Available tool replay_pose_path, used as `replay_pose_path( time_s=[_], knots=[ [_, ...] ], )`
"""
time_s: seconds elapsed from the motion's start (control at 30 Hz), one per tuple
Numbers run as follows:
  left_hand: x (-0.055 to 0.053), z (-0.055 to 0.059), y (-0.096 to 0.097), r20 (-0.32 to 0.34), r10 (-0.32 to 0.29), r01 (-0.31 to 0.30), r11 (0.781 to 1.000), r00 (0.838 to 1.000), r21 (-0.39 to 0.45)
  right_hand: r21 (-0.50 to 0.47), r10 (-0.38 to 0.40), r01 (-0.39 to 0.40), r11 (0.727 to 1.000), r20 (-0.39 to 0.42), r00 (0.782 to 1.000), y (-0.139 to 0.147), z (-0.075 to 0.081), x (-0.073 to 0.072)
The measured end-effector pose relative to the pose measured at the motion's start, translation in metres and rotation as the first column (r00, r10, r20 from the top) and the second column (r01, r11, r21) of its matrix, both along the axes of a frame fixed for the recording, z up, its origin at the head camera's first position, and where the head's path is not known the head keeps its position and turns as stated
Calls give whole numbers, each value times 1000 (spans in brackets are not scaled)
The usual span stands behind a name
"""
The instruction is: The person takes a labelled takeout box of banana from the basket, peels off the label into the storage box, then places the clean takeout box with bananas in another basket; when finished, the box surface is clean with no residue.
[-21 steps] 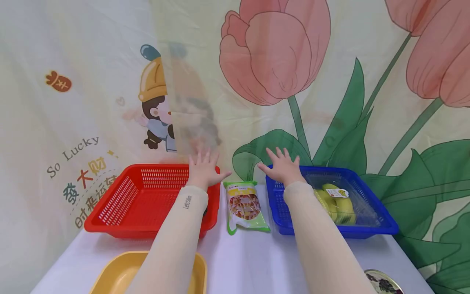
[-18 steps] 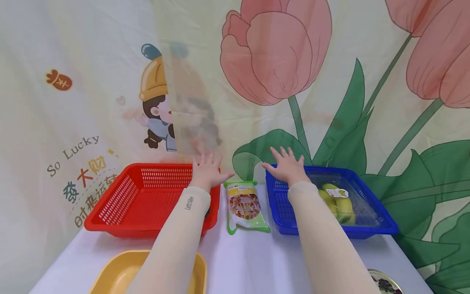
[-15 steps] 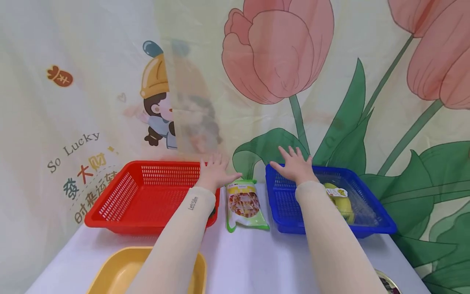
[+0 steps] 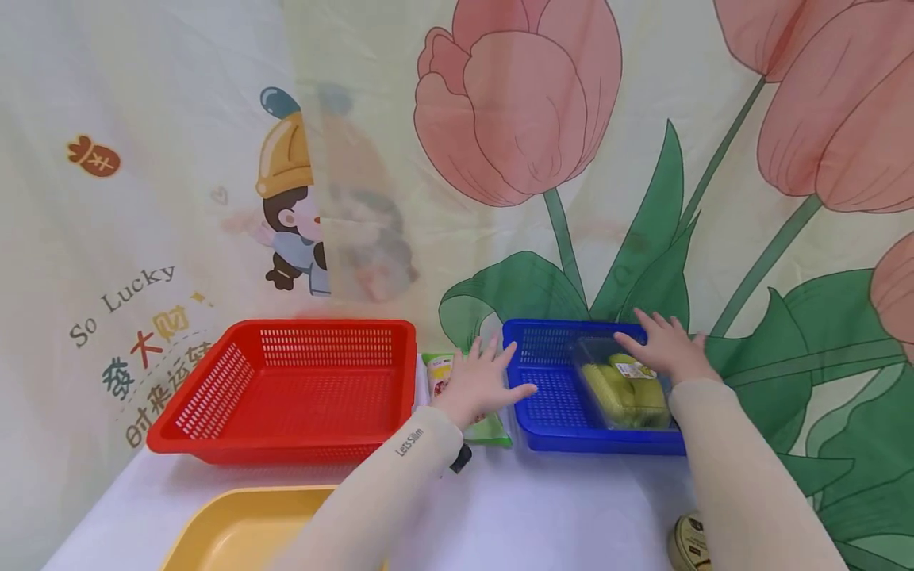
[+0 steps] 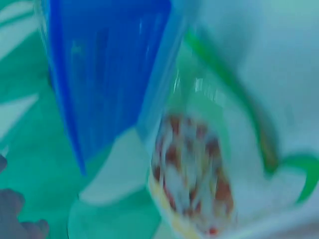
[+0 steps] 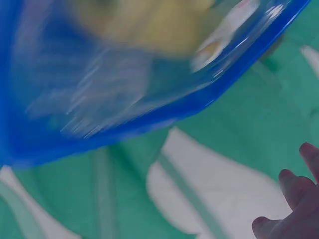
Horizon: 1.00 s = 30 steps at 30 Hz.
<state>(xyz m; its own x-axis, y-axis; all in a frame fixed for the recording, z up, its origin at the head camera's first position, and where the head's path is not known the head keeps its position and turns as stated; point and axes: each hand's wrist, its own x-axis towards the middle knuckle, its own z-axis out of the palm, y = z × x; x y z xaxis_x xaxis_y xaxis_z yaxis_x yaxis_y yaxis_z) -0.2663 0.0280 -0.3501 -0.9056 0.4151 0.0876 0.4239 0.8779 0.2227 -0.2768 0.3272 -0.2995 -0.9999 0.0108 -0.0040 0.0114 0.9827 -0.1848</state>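
Observation:
My left hand (image 4: 480,388), fingers spread, hovers over a green-edged food packet (image 4: 491,430) and partly hides it. In the left wrist view the packet (image 5: 189,169) shows a picture of food, beside the blue basket (image 5: 107,64). My right hand (image 4: 667,349), also with spread fingers, is over the right end of the blue basket (image 4: 607,441). Inside that basket, a clear plastic box of yellow-green fruit (image 4: 624,392) with a white label lies near the hand. The right wrist view is blurred; fingertips (image 6: 294,186) show at its edge, holding nothing.
A red basket (image 4: 286,454) stands at the left on the white-covered table (image 4: 557,507). In front of it sits a yellow tray (image 4: 243,523). A round tin (image 4: 689,543) is partly behind the right sleeve. A printed curtain (image 4: 371,159) hangs behind.
Both hands have moved to the right: the left from the red basket's edge to above the packet, the right across the blue basket. The view has shifted slightly. The fruit box shows more fully.

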Motion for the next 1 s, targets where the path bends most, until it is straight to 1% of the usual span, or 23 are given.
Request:
replay_pose_path(
  time_s=[0.03,0.17,0.3,0.43,0.57,0.73,0.87,1.0],
  knots=[
    [4,-3,5,4,-5,5,1000,1000,6,-5,-7,7,1000,1,1000,11,-2,4],
    [15,-16,21,-21,-7,6,1000,1000,-25,-18,-28,28,999,4,1000,46,-9,19],
    [25,-25,30,-40,-13,11,1000,999,-28,-19,-13,13,1000,-5,1000,63,-18,31],
    [32,-32,38,-45,-12,12,1000,999,-11,-18,11,-11,1000,-23,1000,68,-25,41],
    [35,-38,45,-52,-8,7,1000,999,-22,-34,44,-45,998,-35,998,70,-36,46],
    [37,-44,49,-54,-7,5,1000,999,-27,-125,73,-74,989,-14,997,69,-50,50],
    [38,-46,51,-27,11,-11,1000,1000,-8,-191,81,-80,978,-4,997,67,-61,50],
    [40,-48,56,12,23,-23,999,1000,46,-225,89,-90,970,-13,996,65,-69,51]
  ],
)
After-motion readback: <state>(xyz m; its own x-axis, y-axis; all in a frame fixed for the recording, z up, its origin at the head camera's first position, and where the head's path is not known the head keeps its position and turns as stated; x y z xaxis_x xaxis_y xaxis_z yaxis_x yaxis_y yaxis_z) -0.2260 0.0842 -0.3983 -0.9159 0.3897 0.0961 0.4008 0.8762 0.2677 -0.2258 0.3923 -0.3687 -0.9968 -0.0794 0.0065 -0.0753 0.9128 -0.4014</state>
